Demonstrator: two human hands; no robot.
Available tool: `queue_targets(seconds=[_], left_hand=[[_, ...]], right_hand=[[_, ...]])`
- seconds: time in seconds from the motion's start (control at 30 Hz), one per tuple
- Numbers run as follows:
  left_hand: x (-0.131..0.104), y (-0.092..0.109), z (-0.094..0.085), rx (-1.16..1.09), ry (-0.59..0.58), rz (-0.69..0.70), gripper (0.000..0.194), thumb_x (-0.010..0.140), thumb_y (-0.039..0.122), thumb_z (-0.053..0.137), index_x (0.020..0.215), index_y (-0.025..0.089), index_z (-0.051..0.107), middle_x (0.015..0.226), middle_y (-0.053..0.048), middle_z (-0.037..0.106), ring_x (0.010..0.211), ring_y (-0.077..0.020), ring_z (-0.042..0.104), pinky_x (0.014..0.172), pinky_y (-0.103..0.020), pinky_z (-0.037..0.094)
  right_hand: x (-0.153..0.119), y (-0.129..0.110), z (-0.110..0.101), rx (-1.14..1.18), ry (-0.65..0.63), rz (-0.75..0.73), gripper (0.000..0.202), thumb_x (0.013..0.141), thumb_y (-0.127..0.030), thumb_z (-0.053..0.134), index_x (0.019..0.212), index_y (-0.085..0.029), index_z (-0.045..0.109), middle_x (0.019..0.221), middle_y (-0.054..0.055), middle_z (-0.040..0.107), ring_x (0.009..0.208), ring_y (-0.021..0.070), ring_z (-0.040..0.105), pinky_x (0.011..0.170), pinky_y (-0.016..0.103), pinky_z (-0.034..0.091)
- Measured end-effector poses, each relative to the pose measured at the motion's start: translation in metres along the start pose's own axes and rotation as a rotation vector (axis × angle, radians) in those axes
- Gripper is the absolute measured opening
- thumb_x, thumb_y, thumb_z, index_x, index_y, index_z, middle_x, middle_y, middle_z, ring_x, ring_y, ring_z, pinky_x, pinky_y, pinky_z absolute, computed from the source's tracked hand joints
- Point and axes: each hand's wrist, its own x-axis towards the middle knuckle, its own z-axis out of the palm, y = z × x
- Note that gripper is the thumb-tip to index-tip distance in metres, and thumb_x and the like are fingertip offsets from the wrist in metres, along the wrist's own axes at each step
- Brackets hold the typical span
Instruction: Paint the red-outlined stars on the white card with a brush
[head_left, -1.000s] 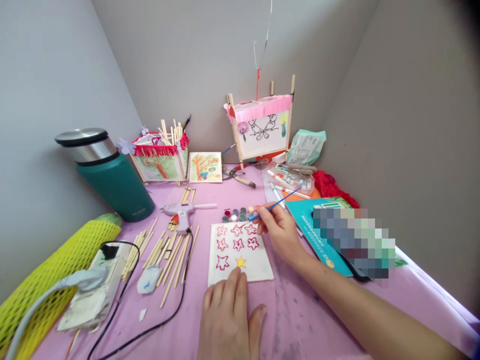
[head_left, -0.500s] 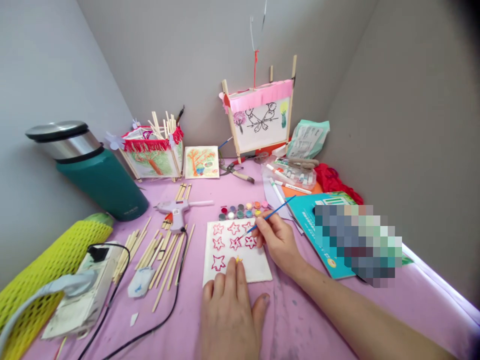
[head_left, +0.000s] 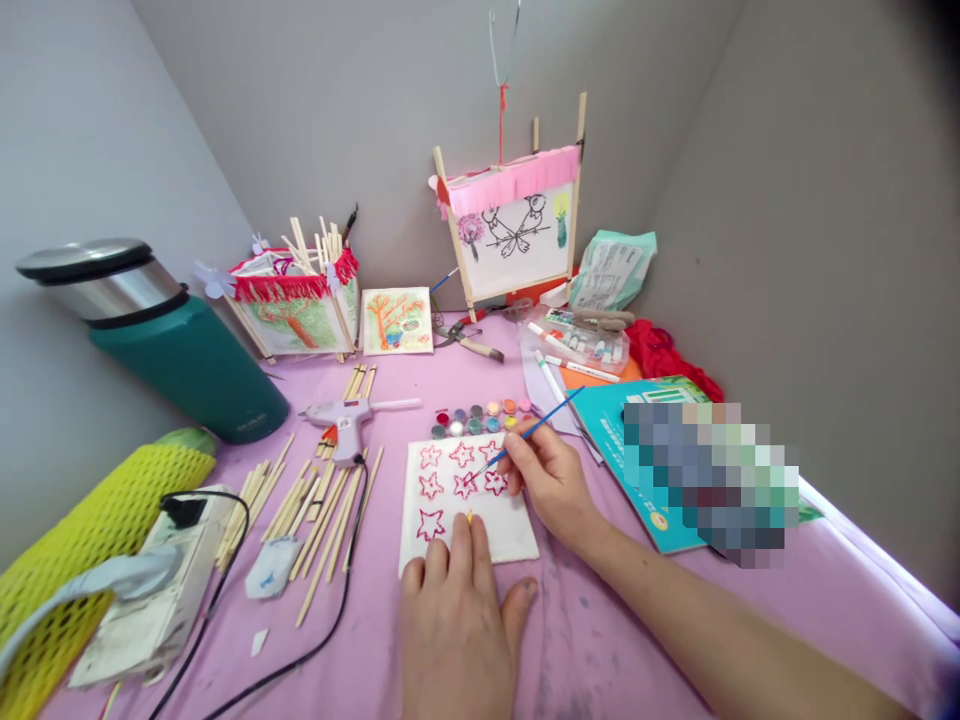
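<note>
A square white sheet [head_left: 504, 540] lies in front of me, with several stars outlined in dark pink paint. My left hand [head_left: 459, 625] rests flat on its lower edge, fingers stretched out, beside a small yellow mark that the fingertips partly hide. Between the fingers and thumb of my right hand [head_left: 551, 480] is a thin blue paintbrush [head_left: 551, 412]. Its tip points down at the middle star [head_left: 465, 484]; whether it touches I cannot tell. Just behind the sheet stand small paint pots [head_left: 476, 412] in two rows of several colours.
To the left are a glue gun [head_left: 346, 425], loose wooden sticks [head_left: 322, 535], a power strip [head_left: 161, 590] with cables and a teal bottle [head_left: 187, 360]. Pliers [head_left: 472, 342] and stick-framed drawings [head_left: 517, 230] stand behind. A teal book [head_left: 637, 480] lies at right, partly under a blurred patch.
The whole view has shifted slightly, so things sit a little further left and higher. My left fingertips cover more of the yellow mark. The brush stays by the middle star.
</note>
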Motion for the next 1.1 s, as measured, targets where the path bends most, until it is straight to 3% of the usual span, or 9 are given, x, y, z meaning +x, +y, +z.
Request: queue_targets(seconds=[0.43, 0.73, 1.1], left_hand=[[-0.008, -0.003, -0.002, -0.075, 0.072, -0.050, 0.043, 0.089, 0.041, 0.047, 0.120, 0.012, 0.057, 0.122, -0.013, 0.058, 0.097, -0.0248, 0.053, 0.082, -0.041, 0.040], [-0.013, -0.005, -0.005, -0.067, 0.000, -0.004, 0.044, 0.088, 0.042, 0.048, 0.119, 0.011, 0.058, 0.117, -0.009, 0.062, 0.093, -0.0236, 0.051, 0.080, -0.040, 0.037], [-0.010, -0.003, -0.006, -0.077, -0.074, -0.043, 0.047, 0.089, 0.045, 0.045, 0.123, 0.014, 0.056, 0.119, -0.008, 0.060, 0.094, -0.0248, 0.049, 0.079, -0.041, 0.036]], right_hand=[[-0.002, -0.002, 0.000, -0.033, -0.056, -0.029, 0.021, 0.091, -0.039, 0.051, 0.082, -0.019, 0.051, 0.060, -0.003, 0.061, 0.043, 0.0080, 0.051, 0.043, 0.019, 0.041], [-0.005, -0.001, 0.000, -0.167, -0.163, -0.068, 0.019, 0.093, -0.035, 0.047, 0.083, -0.019, 0.052, 0.060, -0.002, 0.061, 0.046, 0.0093, 0.053, 0.046, 0.020, 0.041], [-0.007, -0.004, 0.002, -0.266, -0.227, -0.131, 0.017, 0.093, -0.029, 0.045, 0.082, -0.019, 0.052, 0.061, -0.002, 0.060, 0.052, 0.0100, 0.055, 0.052, 0.021, 0.042]])
